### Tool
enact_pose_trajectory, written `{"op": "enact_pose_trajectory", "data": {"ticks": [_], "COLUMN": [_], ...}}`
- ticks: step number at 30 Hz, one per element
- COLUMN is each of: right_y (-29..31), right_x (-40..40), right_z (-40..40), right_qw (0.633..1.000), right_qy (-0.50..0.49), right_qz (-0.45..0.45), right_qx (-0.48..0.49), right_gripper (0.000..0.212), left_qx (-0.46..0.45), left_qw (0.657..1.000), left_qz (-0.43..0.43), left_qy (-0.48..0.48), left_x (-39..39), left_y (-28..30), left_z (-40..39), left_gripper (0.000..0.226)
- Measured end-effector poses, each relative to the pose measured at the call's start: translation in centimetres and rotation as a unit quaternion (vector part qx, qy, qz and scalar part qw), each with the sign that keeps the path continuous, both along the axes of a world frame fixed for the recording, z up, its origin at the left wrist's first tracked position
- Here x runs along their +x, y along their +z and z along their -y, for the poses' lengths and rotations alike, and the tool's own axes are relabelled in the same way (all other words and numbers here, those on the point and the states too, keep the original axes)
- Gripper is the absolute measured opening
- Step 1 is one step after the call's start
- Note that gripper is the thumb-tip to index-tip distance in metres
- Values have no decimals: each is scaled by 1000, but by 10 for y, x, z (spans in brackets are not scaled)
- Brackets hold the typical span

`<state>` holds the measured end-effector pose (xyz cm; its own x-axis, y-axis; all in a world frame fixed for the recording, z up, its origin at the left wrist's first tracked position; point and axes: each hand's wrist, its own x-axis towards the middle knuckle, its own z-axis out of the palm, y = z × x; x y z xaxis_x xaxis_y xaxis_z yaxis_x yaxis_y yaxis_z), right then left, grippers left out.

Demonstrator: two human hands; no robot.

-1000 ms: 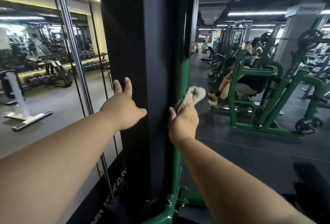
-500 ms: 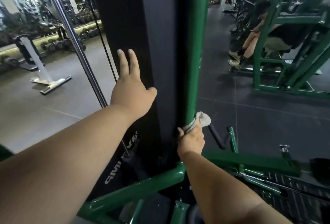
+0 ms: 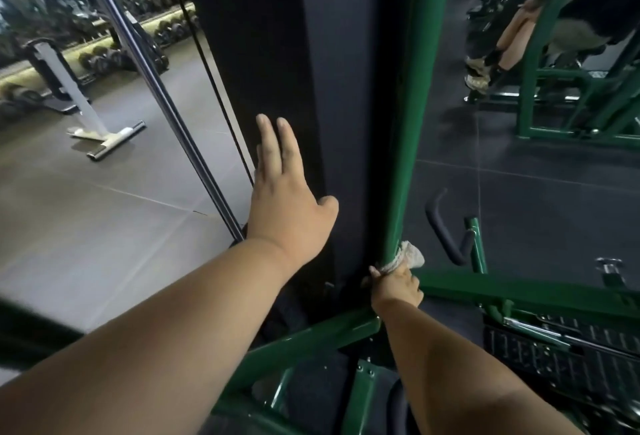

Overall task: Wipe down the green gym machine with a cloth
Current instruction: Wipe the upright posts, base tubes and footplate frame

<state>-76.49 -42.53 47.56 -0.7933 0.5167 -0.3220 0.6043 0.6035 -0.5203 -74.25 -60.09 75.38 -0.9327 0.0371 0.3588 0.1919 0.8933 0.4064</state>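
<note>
- Low at 5 o'clock in the head view, the right hand grips a bunched pale cloth, fingers clenched round it, and presses it against the foot of the green upright, just above where that post meets the green base rail.
- At 9 o'clock of the cloth, the left hand lies flat on the black panel, fingers straight and released, holding nothing; it looks like a brace.
- Judged from where the cloth sits, the pass down this post is at its bottom end. The base rails, the lower frame at 6 o'clock and the black handle at 3 o'clock of the cloth appear yet to be wiped; whether other faces of the post are done cannot be told.
- Against the frame half a second earlier, the cloth hand has dropped further down the post to the joint, the view has tilted lower, and the left hand keeps the same flat rest on the panel.
</note>
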Motion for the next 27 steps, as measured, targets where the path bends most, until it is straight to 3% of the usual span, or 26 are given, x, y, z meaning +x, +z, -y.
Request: {"op": "enact_pose_trajectory", "data": {"ticks": [8, 13, 17, 22, 27], "right_y": [66, 157, 238, 313, 378], "right_x": [7, 18, 29, 32, 23], "right_z": [-2, -5, -5, -1, 2], "right_qw": [988, 961, 923, 888, 822], "right_qy": [-24, 8, 53, 102, 117], "right_qz": [-133, -270, -381, -431, -458], "right_qx": [-74, -57, 25, 124, 318], "right_gripper": [94, 66, 76, 96, 83], "left_qx": [33, 21, 88, 175, 228], "left_qw": [999, 999, 996, 984, 973], "left_qz": [38, 28, -24, -33, 0], "left_qy": [-17, 4, 20, 33, 25], "left_x": [4, 19, 18, 6, -6], "left_y": [9, 35, 78, 124, 151], "left_z": [1, 5, 14, 24, 32], "left_gripper": [122, 108, 92, 97, 104]}}
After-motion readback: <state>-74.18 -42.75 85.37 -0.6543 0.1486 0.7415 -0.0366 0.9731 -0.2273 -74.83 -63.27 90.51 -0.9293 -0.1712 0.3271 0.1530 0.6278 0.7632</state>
